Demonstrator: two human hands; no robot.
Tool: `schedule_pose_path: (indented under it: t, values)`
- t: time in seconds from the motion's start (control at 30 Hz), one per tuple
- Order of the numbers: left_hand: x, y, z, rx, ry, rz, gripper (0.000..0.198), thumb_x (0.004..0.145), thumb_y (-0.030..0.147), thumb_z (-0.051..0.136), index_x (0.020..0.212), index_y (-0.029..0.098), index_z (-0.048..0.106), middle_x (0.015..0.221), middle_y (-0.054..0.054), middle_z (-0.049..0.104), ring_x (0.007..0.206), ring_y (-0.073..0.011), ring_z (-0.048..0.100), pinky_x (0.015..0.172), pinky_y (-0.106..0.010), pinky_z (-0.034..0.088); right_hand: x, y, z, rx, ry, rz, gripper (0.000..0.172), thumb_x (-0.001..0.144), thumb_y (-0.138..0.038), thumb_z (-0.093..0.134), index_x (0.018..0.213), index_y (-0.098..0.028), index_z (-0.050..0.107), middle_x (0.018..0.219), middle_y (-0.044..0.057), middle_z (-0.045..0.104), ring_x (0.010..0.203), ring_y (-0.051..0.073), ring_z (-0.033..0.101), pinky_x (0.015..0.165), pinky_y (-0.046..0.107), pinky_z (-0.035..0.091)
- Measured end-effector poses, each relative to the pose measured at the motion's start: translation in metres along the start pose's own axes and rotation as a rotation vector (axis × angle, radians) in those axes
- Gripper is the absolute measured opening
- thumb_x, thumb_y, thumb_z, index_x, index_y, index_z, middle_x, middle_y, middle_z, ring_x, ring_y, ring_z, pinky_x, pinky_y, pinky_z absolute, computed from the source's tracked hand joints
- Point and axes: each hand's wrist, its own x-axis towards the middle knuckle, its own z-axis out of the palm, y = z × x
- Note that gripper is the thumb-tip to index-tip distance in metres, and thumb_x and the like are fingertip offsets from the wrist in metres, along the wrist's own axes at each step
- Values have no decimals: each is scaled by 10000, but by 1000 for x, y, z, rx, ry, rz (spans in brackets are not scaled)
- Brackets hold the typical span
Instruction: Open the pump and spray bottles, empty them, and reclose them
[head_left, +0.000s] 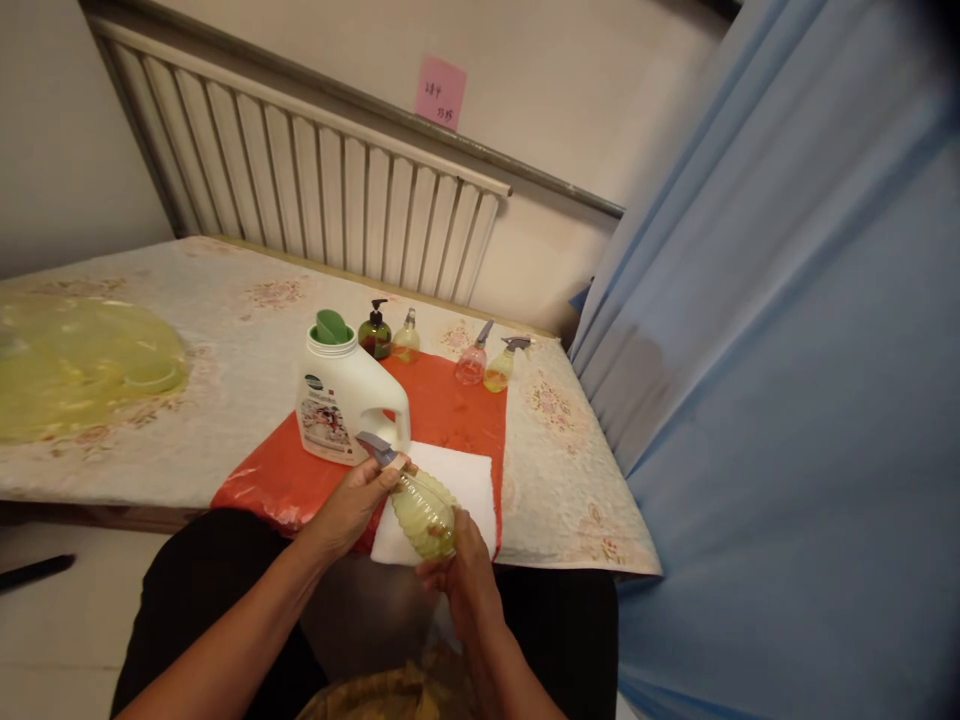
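Observation:
A clear ribbed spray bottle [424,512] with a grey trigger head and pale yellow-green contents lies tilted between my two hands. My left hand [365,492] is closed round its neck, just below the trigger head. Around the bottle's base the fingers of my right hand [466,562] are wrapped. Under the bottle, a folded white cloth [474,480] lies on a red plastic sheet [450,410]. Just beyond my left hand stands a large white detergent jug [352,385], uncapped, with a green cup [331,327] set in its mouth.
Behind the jug stand a dark green pump bottle [375,335] and a clear bottle [406,340]. Farther right are a pink spray bottle [472,364] and a yellow one [498,372]. A yellow plastic bag [82,360] lies left; a blue curtain [765,380] hangs right. A radiator [315,180] lines the wall.

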Motion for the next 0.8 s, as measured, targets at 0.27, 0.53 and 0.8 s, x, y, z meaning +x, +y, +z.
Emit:
schedule_pose_path:
  t: [0.27,0.53,0.8]
  values:
    - [2,4,-3,-160,-12,-3,360,741,424,789,959,152,700,898,-57,735,813,-176,654,781,-268,488,-5,-1,-2,-249,0,-284,875,614,-198,795,1390,-238,393,1279,116,603,669,167,699,431,228,533]
    - [-2,16,-4,-147,-152,-50,359,741,425,788,959,152,705,914,-68,728,819,-188,645,794,-287,482,-4,1,-1,153,-290,80,717,805,-748,511,1092,-94,571,728,86,722,304,86,499,295,184,347]
    - [-1,4,0,-112,-25,-41,317,764,404,772,957,164,695,857,-35,730,790,-175,652,781,-273,485,0,-1,2,28,-16,24,696,814,-709,541,1212,-138,528,866,88,706,425,119,617,341,194,432]
